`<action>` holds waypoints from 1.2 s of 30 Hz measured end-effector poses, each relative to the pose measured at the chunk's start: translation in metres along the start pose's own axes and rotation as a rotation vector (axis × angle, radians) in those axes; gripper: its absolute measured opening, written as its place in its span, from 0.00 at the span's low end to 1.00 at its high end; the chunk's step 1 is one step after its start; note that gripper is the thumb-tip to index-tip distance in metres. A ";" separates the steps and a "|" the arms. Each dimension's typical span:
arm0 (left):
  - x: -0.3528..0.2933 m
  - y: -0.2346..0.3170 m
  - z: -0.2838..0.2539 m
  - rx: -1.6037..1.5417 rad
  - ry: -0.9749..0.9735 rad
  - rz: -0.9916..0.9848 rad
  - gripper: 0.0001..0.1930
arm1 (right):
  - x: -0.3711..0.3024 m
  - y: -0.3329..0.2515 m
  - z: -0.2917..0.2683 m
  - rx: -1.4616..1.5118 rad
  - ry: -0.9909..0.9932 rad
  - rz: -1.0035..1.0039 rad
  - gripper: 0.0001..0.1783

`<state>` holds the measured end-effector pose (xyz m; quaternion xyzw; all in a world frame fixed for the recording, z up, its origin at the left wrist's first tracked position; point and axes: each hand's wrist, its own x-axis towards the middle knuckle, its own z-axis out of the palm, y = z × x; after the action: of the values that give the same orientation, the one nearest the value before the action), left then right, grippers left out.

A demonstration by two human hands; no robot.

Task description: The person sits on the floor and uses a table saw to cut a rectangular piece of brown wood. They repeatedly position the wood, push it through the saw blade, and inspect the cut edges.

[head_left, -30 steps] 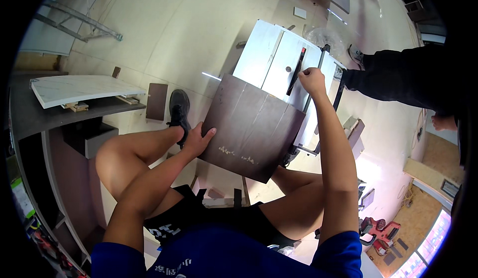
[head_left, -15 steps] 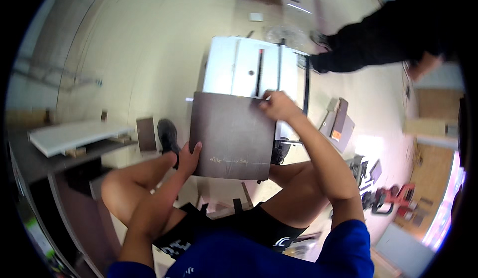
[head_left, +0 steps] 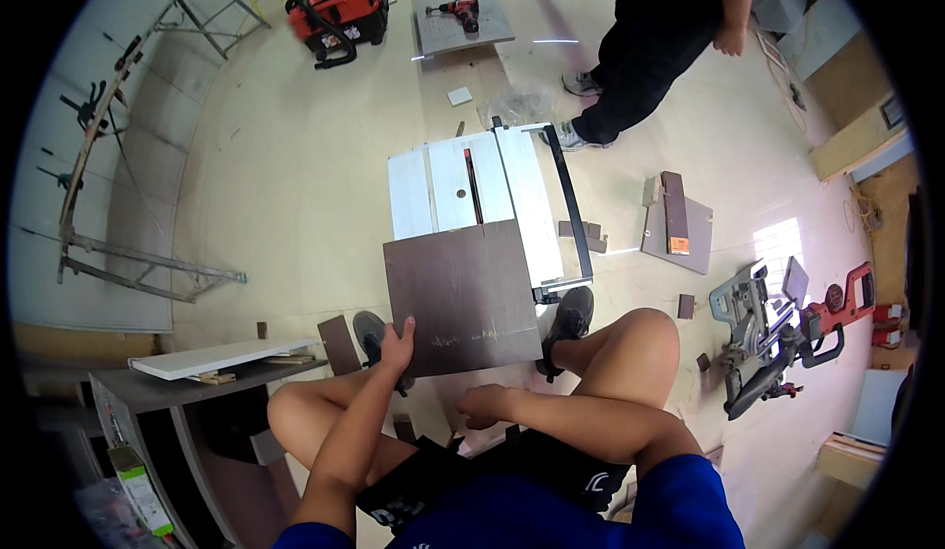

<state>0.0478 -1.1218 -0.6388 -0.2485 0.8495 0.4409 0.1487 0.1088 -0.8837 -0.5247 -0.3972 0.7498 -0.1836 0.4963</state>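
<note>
A square dark brown board (head_left: 463,293) lies on the near part of a white table saw (head_left: 413,195), its near end jutting out over my feet. My left hand (head_left: 399,348) grips the board's left edge near the close corner, thumb on top. My right hand (head_left: 482,406) is off the board, just below its near edge and above my lap. Its fingers are curled in, and what they hold, if anything, is hidden. Beyond the board the saw's dark blade slot (head_left: 472,190) shows, with a long black rail (head_left: 566,195) along the right side.
A co-worker's legs (head_left: 645,67) stand at the far right of the saw. Drills (head_left: 458,15) lie on a grey panel beyond, beside a red toolbox (head_left: 345,3). A miter saw (head_left: 768,337) sits at right, near board offcuts (head_left: 679,219). A dark cabinet (head_left: 187,392) bearing a white panel (head_left: 226,356) stands left.
My right hand has let go of the board's far right corner and drawn back toward my lap. My left hand still grips the left edge. The view has shifted, showing more of the floor ahead.
</note>
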 end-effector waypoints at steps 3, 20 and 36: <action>-0.004 0.007 0.001 -0.163 -0.086 -0.083 0.35 | 0.012 0.010 0.011 -0.006 -0.032 0.036 0.19; 0.004 0.020 -0.012 -0.044 -0.057 0.104 0.32 | 0.013 0.003 -0.036 -0.136 -0.033 -0.001 0.22; -0.045 0.074 -0.005 -0.298 -0.186 -0.219 0.29 | -0.009 0.006 -0.039 -0.055 0.097 0.049 0.21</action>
<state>0.0442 -1.0768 -0.5649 -0.3170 0.7255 0.5638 0.2351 0.0729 -0.8774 -0.5061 -0.3828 0.7874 -0.1697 0.4524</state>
